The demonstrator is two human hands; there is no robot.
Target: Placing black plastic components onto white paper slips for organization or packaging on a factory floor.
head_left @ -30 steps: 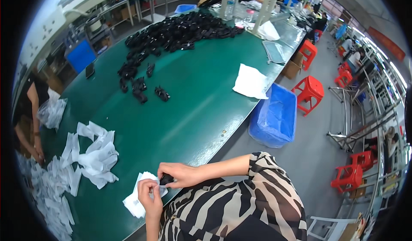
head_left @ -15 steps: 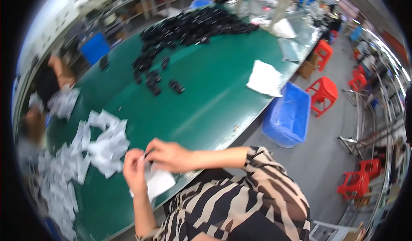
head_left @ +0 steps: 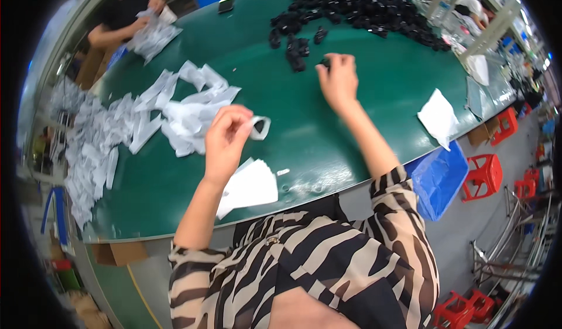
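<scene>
My left hand (head_left: 225, 139) is raised over the green table (head_left: 351, 124) and pinches a small white bag (head_left: 259, 127) with a dark piece inside it. My right hand (head_left: 336, 77) reaches far across the table, fingers closing on a small black part (head_left: 325, 63) at the edge of a cluster of black parts (head_left: 295, 51). A flat stack of white bags (head_left: 249, 185) lies at the near edge below my left hand.
A long heap of black parts (head_left: 363, 7) runs along the far side. Filled white bags (head_left: 175, 109) pile up at the left. Another person's hand (head_left: 155, 4) handles bags at the far left. White sheet (head_left: 439, 118), blue bin (head_left: 439, 177) and red stools (head_left: 483, 174) stand right.
My hands were together over the stack of bags at the near edge. Now the right hand has stretched out to the black parts, and the left has lifted with a filled bag.
</scene>
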